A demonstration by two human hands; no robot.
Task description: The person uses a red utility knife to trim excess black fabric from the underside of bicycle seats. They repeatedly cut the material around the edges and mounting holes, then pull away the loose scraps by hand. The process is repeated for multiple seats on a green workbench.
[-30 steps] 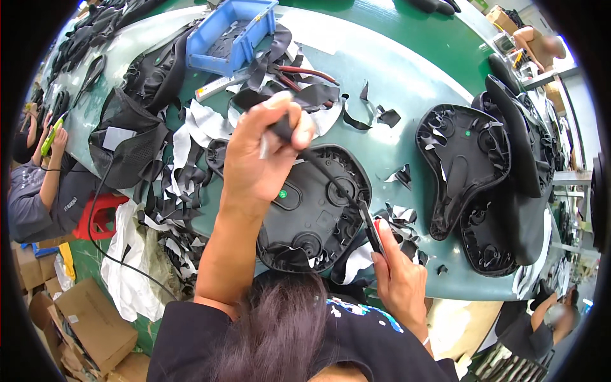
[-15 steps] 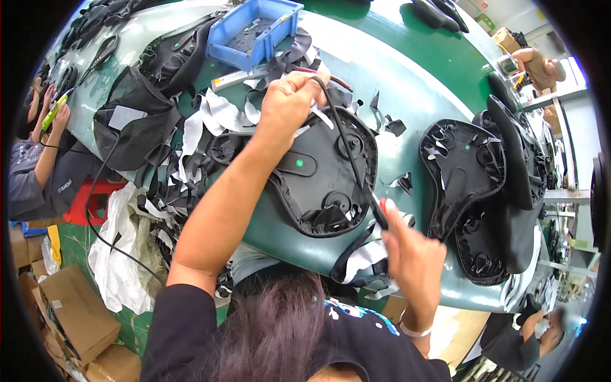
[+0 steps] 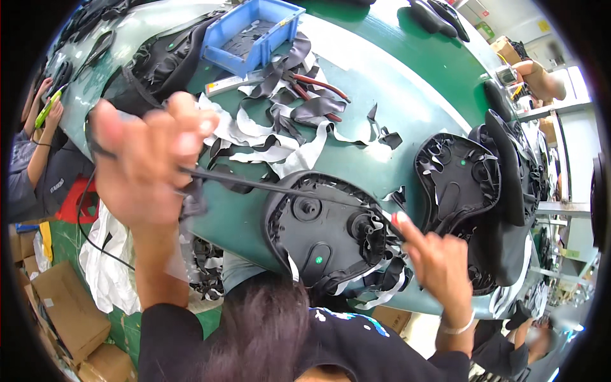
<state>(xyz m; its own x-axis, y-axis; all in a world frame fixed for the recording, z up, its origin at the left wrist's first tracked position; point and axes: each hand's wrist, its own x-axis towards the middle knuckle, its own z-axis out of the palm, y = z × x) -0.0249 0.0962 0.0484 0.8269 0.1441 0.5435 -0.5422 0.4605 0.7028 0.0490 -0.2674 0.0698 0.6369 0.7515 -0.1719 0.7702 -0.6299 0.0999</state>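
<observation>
Left hand (image 3: 149, 162) was raised near the camera, fingers closed around the end of a long thin black strip of cover material (image 3: 254, 185), pulled taut. The strip ran right and slightly down across the upturned black plastic bicycle saddle (image 3: 324, 232) to the right hand (image 3: 436, 264). The saddle lay underside up at the near edge of the green worktable (image 3: 407, 95), just in front of the person. Right hand sat at the saddle's right rim, index finger out and the rest curled; it seemed to be pinching a dark tool or the strip's end, couldn't tell which.

Black-and-white offcut scraps (image 3: 280, 137) littered the table behind the saddle. Blue plastic bin (image 3: 251, 32) further back, red-handled pliers (image 3: 318, 86) beside it. More upturned black saddles (image 3: 464, 184) stacked to the right.
</observation>
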